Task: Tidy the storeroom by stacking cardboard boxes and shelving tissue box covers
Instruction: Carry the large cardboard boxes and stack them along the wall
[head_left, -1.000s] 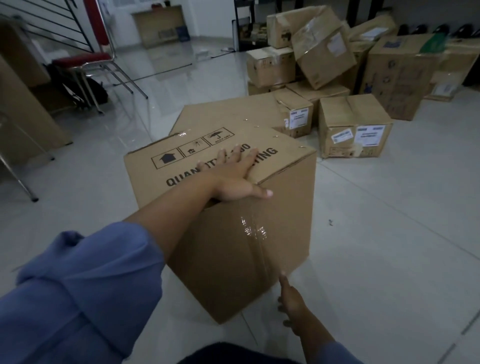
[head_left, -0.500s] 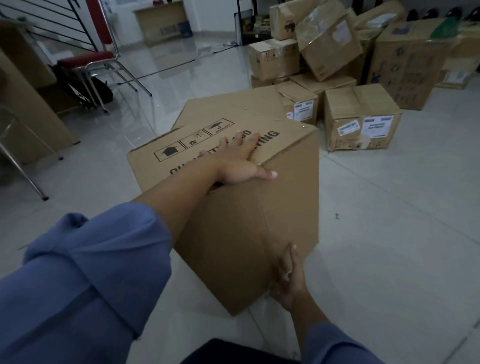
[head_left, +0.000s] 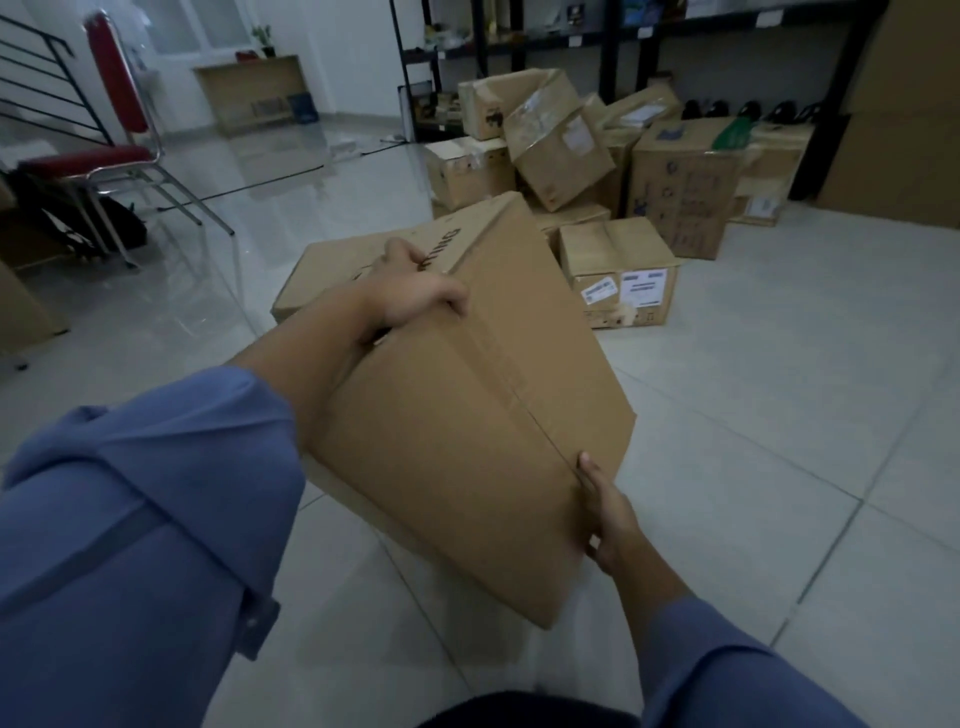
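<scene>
Fingers (head_left: 451, 300) of the left hand (head_left: 410, 296) curl over the top of a big brown cardboard box (head_left: 467, 415); the right hand (head_left: 609, 514) grips its bottom edge.

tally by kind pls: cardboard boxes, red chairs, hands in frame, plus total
Cardboard boxes: at least 11, counting the held box; the pile hides some
Red chairs: 1
Hands: 2, left hand and right hand, both gripping the held box
Total: at least 14

Dim, bluish, soft picture; window glare on floor (head_left: 332, 156), edges perhaps bowed.
</scene>
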